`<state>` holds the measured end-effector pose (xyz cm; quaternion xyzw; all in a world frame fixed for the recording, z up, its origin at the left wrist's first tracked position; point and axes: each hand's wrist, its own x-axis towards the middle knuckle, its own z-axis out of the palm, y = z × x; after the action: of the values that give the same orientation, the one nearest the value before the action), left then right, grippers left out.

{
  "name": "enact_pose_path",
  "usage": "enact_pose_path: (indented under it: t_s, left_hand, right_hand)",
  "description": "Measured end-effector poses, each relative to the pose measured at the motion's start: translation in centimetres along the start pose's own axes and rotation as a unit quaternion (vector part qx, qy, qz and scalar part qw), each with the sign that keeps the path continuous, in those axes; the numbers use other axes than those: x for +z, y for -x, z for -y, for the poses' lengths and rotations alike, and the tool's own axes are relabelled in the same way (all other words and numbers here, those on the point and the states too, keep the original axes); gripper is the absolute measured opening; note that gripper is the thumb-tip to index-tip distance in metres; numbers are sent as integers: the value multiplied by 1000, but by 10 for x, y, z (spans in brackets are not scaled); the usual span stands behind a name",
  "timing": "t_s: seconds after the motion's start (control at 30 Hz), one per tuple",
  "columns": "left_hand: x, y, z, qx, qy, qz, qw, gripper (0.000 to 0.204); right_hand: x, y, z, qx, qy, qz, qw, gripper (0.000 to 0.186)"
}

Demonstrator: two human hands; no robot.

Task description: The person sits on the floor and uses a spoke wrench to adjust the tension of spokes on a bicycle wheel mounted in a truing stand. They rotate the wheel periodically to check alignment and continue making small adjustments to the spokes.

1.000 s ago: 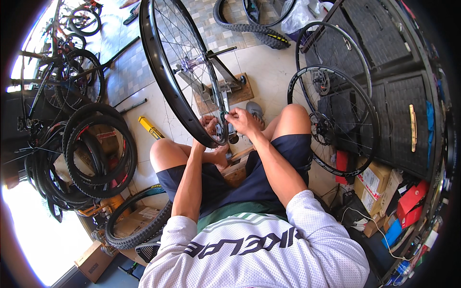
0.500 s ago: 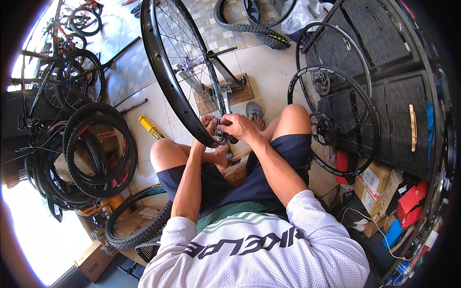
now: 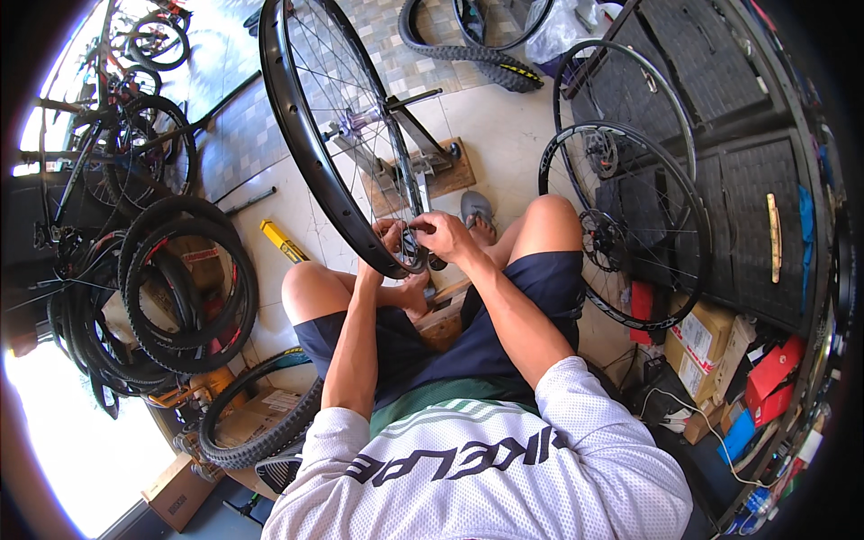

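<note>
A black bicycle wheel with a silver-purple hub is mounted upright in a metal stand on a wooden base, between and beyond my knees. Near the lower part of the rim, my left hand has its fingers curled at the spokes, partly hidden behind the wheel. My right hand is pinched at the spokes beside it, just inside the rim. What small thing either hand grips is too small and covered to make out. My bare foot is below the wheel.
Stacked tyres and parked bikes line the left. Two loose wheels lean on a black slatted rack at right, above boxes. A yellow long box lies on the floor; loose tyres lie at the back.
My right hand has shifted slightly left and down along the rim, closer to my left hand, with its fingers more bent. My left hand has stayed almost in the same place.
</note>
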<state>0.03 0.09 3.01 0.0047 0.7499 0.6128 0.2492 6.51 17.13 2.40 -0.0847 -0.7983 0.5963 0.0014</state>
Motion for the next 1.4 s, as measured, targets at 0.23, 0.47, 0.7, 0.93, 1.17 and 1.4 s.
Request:
enact_pose_path:
  t_s: [0.23, 0.47, 0.7, 0.93, 1.17, 1.4]
  left_hand:
    - [5, 0, -3, -54, 65, 37, 996, 31]
    - [6, 0, 0, -24, 64, -19, 997, 29]
    - [-5, -4, 5, 7, 0, 7, 1000, 25]
    - [3, -2, -3, -56, 123, 58, 989, 22]
    - [-4, -4, 3, -23, 36, 16, 999, 24]
    - [-11, -7, 13, -52, 107, -30, 992, 32]
  right_hand:
    - [7, -1, -8, 22, -135, -23, 990, 34]
    - [3, 5, 6, -20, 37, 11, 999, 41]
    - [4, 1, 0, -11, -58, -3, 998, 31]
    - [-1, 2, -4, 51, -20, -34, 998, 29]
    - [-7, 0, -1, 56, -116, 59, 990, 33]
    - [-7, 1, 4, 41, -213, 46, 975, 31]
